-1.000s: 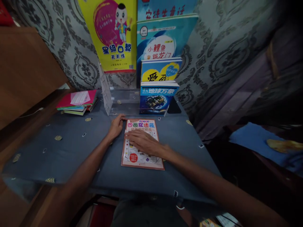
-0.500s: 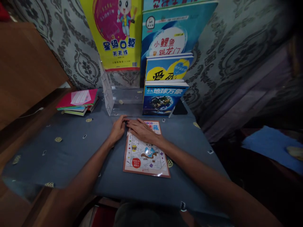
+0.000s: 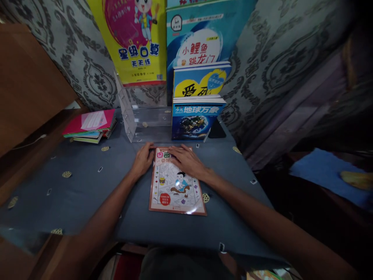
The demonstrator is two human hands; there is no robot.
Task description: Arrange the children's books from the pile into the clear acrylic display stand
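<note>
A thin picture book (image 3: 170, 186) with a reddish-brown border lies flat on the cloth-covered table, its cover showing a cartoon figure in blue. My right hand (image 3: 189, 161) rests palm down across the book's upper right part, fingers stretched out and slightly apart. It hides part of the coloured title. At the upper left corner of the book is my left hand (image 3: 142, 160), its fingers extended and the tips at the corner. Neither hand is wrapped round anything.
Behind the book stands a clear acrylic rack (image 3: 150, 116), holding a blue earth book (image 3: 192, 120) and a yellow workbook (image 3: 142, 58) among others. Several books lie in a pink-topped stack (image 3: 90, 120) at left. A dark flat object (image 3: 218, 130) lies right of the rack.
My right hand has slid right across the cover, away from my left hand, uncovering the left part of the title. The whole view has shifted slightly.
</note>
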